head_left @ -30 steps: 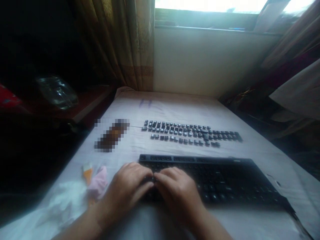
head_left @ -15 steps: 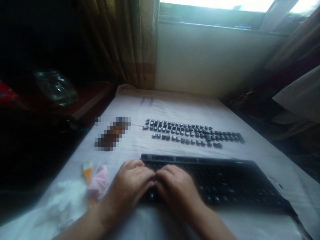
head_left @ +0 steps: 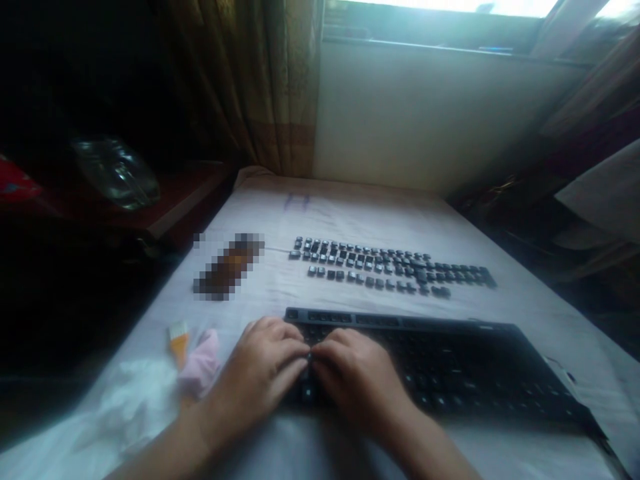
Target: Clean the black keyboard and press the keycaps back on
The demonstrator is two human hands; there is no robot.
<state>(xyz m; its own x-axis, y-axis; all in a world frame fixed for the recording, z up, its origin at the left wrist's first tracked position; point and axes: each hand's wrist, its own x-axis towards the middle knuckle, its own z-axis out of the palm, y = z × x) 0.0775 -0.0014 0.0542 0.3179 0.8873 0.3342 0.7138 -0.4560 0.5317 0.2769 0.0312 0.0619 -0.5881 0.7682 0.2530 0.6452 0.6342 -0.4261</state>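
Note:
A black computer keyboard (head_left: 465,367) lies on the white-covered surface in front of me, several of its key places looking bare. Over its left end, my left hand (head_left: 270,360) is closed, thumb and fingers pressed together. Beside it my right hand (head_left: 353,370) is closed too, its fingertips meeting those of the left. Whatever sits between the fingertips is hidden and too small to name. Beyond the keyboard, loose black keycaps (head_left: 369,261) are laid out in rows.
To the left lie a brush (head_left: 179,341) with a yellow handle, a pink cloth (head_left: 201,363) and crumpled white cloth (head_left: 135,400). A pixelated brown object (head_left: 230,267) is farther back. A curtain (head_left: 285,100) and wall (head_left: 400,113) stand behind the covered surface (head_left: 360,213).
The view has shifted slightly, so everything sits a little farther right. Both hands stay at the keyboard's left end, with fingers only slightly moved.

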